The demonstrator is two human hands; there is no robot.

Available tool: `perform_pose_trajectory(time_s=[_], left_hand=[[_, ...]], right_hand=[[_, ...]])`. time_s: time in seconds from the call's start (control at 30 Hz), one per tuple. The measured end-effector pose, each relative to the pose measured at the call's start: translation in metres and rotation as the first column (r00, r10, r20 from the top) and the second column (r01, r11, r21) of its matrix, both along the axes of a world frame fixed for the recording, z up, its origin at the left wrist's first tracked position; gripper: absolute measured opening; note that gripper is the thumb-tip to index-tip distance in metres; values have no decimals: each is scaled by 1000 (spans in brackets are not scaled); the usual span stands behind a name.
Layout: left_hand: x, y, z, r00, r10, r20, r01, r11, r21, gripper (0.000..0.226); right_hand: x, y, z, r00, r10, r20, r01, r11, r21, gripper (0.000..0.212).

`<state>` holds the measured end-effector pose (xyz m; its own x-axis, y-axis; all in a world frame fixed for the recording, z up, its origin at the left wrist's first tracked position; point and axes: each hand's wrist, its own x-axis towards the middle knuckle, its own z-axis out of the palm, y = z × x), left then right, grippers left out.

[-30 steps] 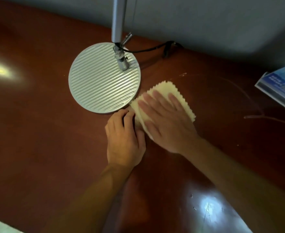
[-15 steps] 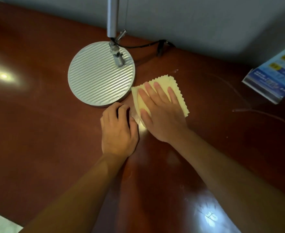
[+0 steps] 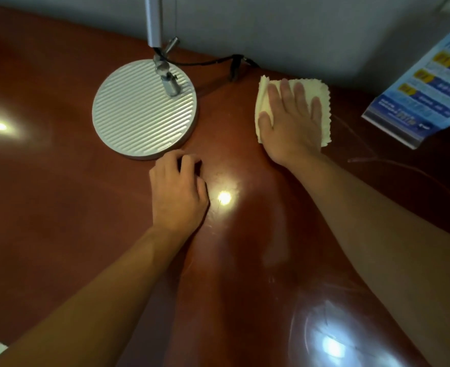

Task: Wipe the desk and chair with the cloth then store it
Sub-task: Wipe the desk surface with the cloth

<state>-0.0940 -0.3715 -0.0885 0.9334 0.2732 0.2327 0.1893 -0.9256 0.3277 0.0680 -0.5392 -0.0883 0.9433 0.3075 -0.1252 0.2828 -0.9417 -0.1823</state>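
A pale yellow cloth (image 3: 323, 102) with zigzag edges lies flat on the glossy reddish-brown desk (image 3: 59, 207), near the wall at the back. My right hand (image 3: 289, 123) presses on it with straight, spread fingers and covers most of it. My left hand (image 3: 177, 193) rests on the desk in front of the lamp base, fingers curled under, holding nothing. No chair is in view.
A round ribbed silver lamp base (image 3: 144, 109) with its pole stands at the back left, its black cable (image 3: 218, 62) running along the wall. A blue leaflet stand (image 3: 430, 91) sits at the right edge. A thin clear wire (image 3: 383, 160) lies near it.
My right hand has slid the cloth to the right and back, away from the lamp base toward the wall. My left hand has stayed by the lamp base.
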Motion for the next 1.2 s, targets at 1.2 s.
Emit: perform_pose_trajectory(time_s=[1.2], left_hand=[[33, -72, -6, 995, -34, 93, 52, 979, -195, 11]], right_hand=[[-29, 21, 8, 976, 215, -41, -211, 973, 92, 53]])
